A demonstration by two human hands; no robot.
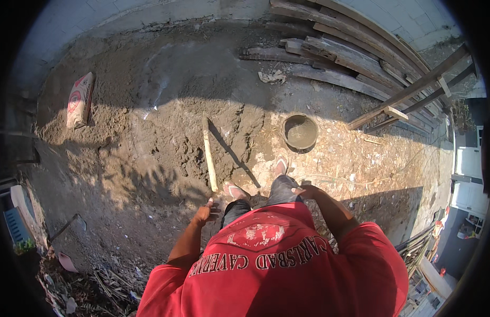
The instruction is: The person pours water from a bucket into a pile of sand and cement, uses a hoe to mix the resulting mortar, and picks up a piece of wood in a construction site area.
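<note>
My left hand [205,211] hangs beside my left leg with its fingers apart and nothing in them. Just beyond it is the near end of a pale wooden handle [209,156], apart from the hand. The handle's far end meets a patch of wet grey mortar [187,132]; any tool head on it is hidden. My right hand [307,192] rests against the dark shorts at my right thigh, its fingers partly in view and loosely stretched. Ahead of my right foot stands a round black bucket [300,132] with greyish contents.
A paper sack [80,100] lies on the sandy heap at the left. Old wooden planks [356,58] are stacked at the far right, with a timber frame [409,100] beside them. Crumpled paper [272,76] lies before the planks. Dry debris [107,280] covers the near left.
</note>
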